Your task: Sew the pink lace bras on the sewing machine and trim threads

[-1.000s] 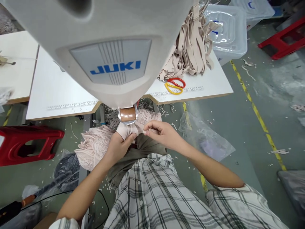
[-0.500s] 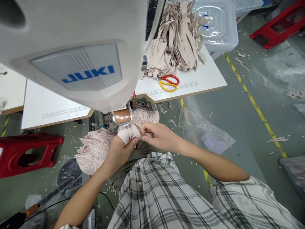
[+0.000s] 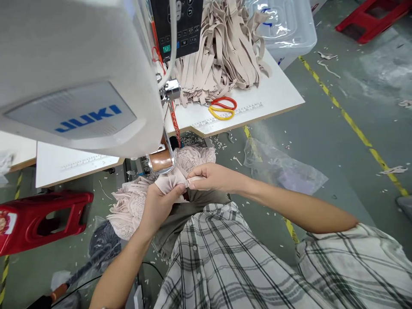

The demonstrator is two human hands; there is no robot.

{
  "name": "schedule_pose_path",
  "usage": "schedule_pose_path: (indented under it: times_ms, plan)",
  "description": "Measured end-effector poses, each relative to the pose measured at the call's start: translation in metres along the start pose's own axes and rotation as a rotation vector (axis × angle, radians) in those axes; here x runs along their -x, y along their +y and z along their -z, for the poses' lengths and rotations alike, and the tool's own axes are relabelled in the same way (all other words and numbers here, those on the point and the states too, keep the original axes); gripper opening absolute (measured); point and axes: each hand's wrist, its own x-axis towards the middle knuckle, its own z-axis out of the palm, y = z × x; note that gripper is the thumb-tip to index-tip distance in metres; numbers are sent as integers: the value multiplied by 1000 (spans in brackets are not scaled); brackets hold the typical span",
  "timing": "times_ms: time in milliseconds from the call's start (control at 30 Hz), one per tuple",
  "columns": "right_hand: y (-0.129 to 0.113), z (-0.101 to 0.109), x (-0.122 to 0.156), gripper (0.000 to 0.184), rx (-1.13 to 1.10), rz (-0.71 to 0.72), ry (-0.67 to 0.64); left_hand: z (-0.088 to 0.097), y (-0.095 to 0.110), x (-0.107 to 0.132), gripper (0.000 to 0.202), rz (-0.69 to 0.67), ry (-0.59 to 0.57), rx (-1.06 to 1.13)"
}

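Just below the machine head, my left hand (image 3: 161, 206) is closed, its thumb pressing a pale pink bra piece (image 3: 168, 182) against the fingers. My right hand (image 3: 212, 177) is pinched shut beside it, thumb against forefinger, on a narrow pale pink strap that meets the piece. The fingertips of both hands nearly touch. Above them is the sewing machine (image 3: 96, 116), marked JUKI, with a brown-windowed guard (image 3: 162, 160) at its lower end. The guard hides where the fabric runs behind it. Pale lace cups (image 3: 198, 157) lie just beyond my right hand.
More lace pieces (image 3: 128, 210) are heaped left of my left hand. Red-and-yellow scissors (image 3: 222, 109) and a bundle of beige straps (image 3: 225, 47) lie on the white table (image 3: 283, 96). A control panel (image 3: 180, 32) stands behind the machine. A red stool (image 3: 48, 219) is at left.
The view has shifted, so the machine sits further left and its control panel shows more. My hands have drawn slightly apart, with the strap between them more visible.
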Motion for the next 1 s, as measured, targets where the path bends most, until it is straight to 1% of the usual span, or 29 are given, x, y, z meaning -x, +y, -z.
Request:
schedule_pose_path:
  times_ms: [67,167,233,300,400,500,567,600,700,733,767,800,867,900,933,1000]
  plan:
    - [0,-2,1,17,-64,-16,25,-2,-1,-2,23,19,38,54]
    - [1,-5,3,16,-48,-8,78,-5,-5,-4,24,22,67,128]
    - [0,-7,3,17,17,13,129,-9,-8,-5,24,18,84,172]
    - [-2,-10,4,19,84,50,186,-14,-10,-6,23,7,134,212]
    - [-5,-14,3,22,189,153,255,-23,-10,-7,21,-13,218,322]
    - [-11,-13,0,20,300,221,296,-21,-10,-3,20,-26,195,401]
    - [-16,-9,-1,15,272,186,244,-13,-15,4,22,-42,173,406]
    - [-21,-6,-2,13,216,149,196,-9,-20,8,28,-56,183,439]
    - [-39,4,-7,17,8,52,29,-3,-39,23,59,-120,234,650]
    - [-46,6,-10,18,-40,41,-31,-3,-44,27,71,-139,222,737]
    - [-54,9,-13,19,-64,38,-97,-5,-47,31,81,-155,189,808]
    - [-62,11,-17,20,-55,39,-162,-6,-48,33,86,-179,137,860]
    - [-79,13,-26,22,64,42,-248,-3,-46,34,84,-283,49,915]
    - [-86,15,-30,21,170,53,-248,1,-44,33,80,-364,50,886]
    - [-93,15,-35,19,296,76,-212,8,-41,31,77,-452,88,821]
    - [-105,16,-42,13,559,149,-95,25,-38,24,76,-603,211,602]
